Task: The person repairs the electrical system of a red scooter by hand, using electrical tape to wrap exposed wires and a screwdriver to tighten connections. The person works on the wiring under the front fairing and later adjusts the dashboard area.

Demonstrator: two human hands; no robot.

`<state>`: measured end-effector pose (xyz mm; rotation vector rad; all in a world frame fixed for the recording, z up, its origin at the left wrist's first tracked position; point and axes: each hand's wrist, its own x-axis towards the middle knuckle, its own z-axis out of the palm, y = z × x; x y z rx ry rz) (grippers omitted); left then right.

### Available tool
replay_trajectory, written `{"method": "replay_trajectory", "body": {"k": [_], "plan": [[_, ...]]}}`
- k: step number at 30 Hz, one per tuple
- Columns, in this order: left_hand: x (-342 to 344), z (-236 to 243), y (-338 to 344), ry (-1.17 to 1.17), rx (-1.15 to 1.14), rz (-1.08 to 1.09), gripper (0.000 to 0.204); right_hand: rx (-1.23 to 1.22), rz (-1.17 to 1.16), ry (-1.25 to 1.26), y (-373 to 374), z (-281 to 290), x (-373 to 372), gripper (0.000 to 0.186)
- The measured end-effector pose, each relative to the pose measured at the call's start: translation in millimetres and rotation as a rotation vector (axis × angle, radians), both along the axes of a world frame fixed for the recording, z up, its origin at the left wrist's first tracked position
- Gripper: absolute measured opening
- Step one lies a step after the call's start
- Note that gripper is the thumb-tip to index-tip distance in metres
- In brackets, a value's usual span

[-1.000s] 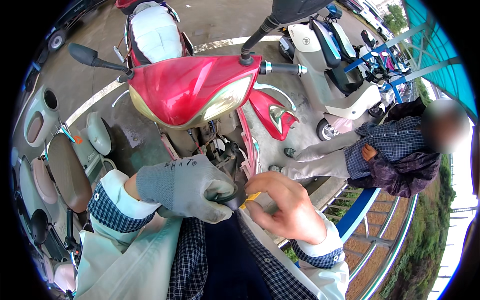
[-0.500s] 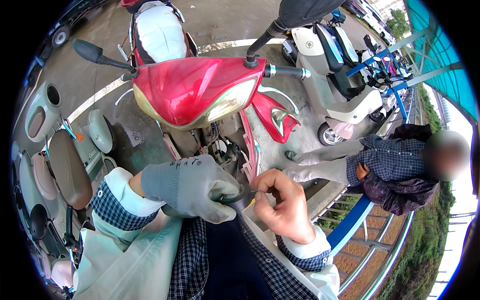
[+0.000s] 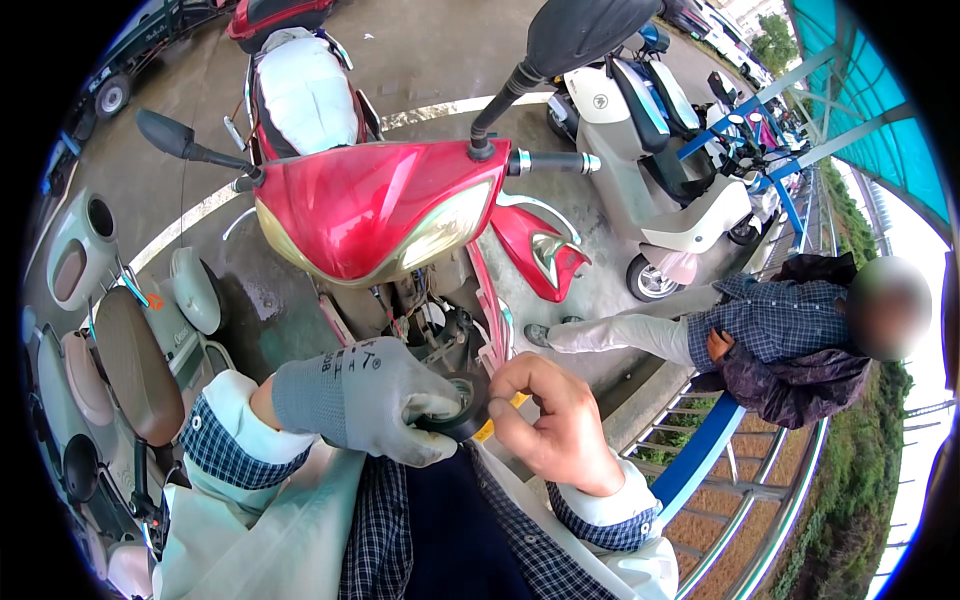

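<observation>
Gloved left hand (image 3: pixel 375 405) has thumb and fingers clamped around a black ring-shaped roll (image 3: pixel 466 424), in front of the torso. Bare right hand (image 3: pixel 550 415): thumb and index brought together at the roll's right rim; can't tell whether anything is pinched between them. Just beyond: red scooter (image 3: pixel 380 205), wiring (image 3: pixel 410 305) exposed below its headlights. Red panel (image 3: pixel 545 250) with lamp to its right. Farther right, a person (image 3: pixel 775 320) standing; white scooter (image 3: pixel 690 228) behind, truck (image 3: pixel 113 96) far left.
</observation>
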<state>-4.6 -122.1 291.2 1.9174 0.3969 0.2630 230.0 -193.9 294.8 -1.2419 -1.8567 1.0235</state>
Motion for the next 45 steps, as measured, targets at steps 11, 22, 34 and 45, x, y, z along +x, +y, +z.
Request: {"method": "replay_trajectory", "body": {"k": [11, 22, 34, 45], "plan": [[-5, -22, 7, -0.139, 0.286, -0.003, 0.032, -0.291, -0.259, 0.599, 9, -23, 10, 0.016], [60, -104, -32, -0.17, 0.405, 0.481, 0.036, -0.515, -0.457, 0.845, -17, -96, -5, 0.042], [45, -131, 3, -0.122, -0.136, 1.01, 0.026, -0.633, -0.426, 1.223, -25, -183, 62, 0.043], [39, -139, -8, 0.615, 0.366, 0.637, 0.022, -0.91, -0.577, 1.161, -19, -248, 63, 0.022]]}}
